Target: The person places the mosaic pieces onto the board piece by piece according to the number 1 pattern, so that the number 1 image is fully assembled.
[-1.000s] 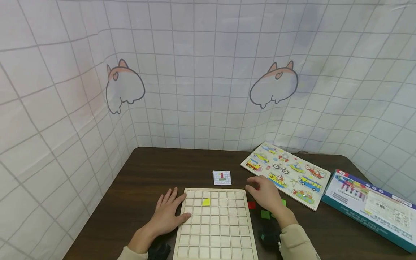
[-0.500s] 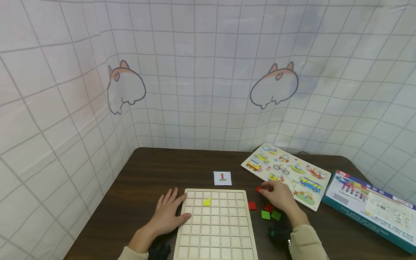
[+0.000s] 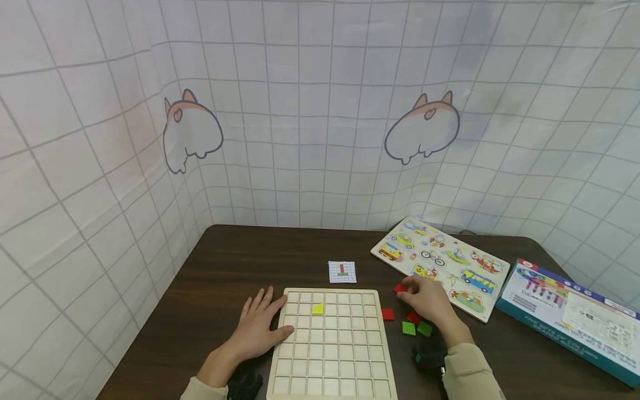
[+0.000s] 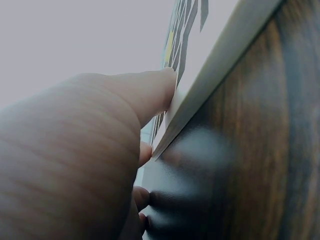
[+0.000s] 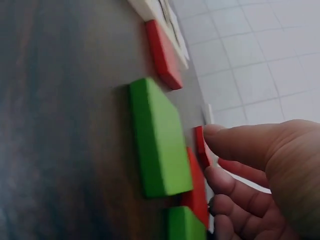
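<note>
My left hand (image 3: 257,328) lies with fingers spread at the left edge of a pale wooden grid board (image 3: 331,355). Its thumb (image 4: 155,92) rests on the board's rim, while the other fingers reach along the edge and the table. One yellow tile (image 3: 317,309) sits in a cell near the board's upper left. To the right of the board, my right hand (image 3: 430,300) pinches a red square tile (image 5: 200,145) between thumb and fingers, low over the table. Nearer me lie another red tile (image 3: 413,318) and two green tiles (image 3: 408,328). A further red tile (image 3: 387,314) lies right by the board's edge.
Behind the board lies a small card (image 3: 342,272) with a red and green pattern on a grid. A picture board of vehicles (image 3: 450,266) stands slanted at the back right, just beyond my right hand. A teal-sided box (image 3: 570,316) occupies the table's right side.
My right hand has moved right, away from the board, with the red tile at its fingertips, uncovering the red and green tiles beneath. My left hand has stayed put.
</note>
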Demonstrator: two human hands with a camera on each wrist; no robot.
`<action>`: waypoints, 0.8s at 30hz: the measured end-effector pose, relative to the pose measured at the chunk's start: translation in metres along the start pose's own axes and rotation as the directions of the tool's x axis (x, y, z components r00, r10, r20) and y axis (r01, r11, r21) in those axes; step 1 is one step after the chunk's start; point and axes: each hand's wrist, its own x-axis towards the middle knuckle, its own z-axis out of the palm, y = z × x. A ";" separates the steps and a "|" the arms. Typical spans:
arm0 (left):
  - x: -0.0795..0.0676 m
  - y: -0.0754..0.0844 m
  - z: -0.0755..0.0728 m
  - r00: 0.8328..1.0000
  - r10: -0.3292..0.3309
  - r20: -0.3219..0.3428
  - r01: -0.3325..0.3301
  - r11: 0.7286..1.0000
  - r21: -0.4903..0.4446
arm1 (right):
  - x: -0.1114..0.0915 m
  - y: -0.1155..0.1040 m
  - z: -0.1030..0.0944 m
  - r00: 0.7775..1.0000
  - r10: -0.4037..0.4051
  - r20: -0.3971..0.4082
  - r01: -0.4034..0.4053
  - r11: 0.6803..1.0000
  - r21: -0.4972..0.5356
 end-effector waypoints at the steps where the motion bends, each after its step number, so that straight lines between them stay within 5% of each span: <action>1: 0.000 0.000 0.000 1.000 0.000 0.000 0.000 1.000 0.001 | 0.000 0.000 0.001 1.000 0.001 -0.002 -0.001 1.000 -0.003; 24: -0.001 0.002 -0.001 1.000 0.003 -0.006 -0.003 1.000 -0.010 | 0.003 0.007 0.005 1.000 -0.007 -0.028 0.005 0.998 -0.069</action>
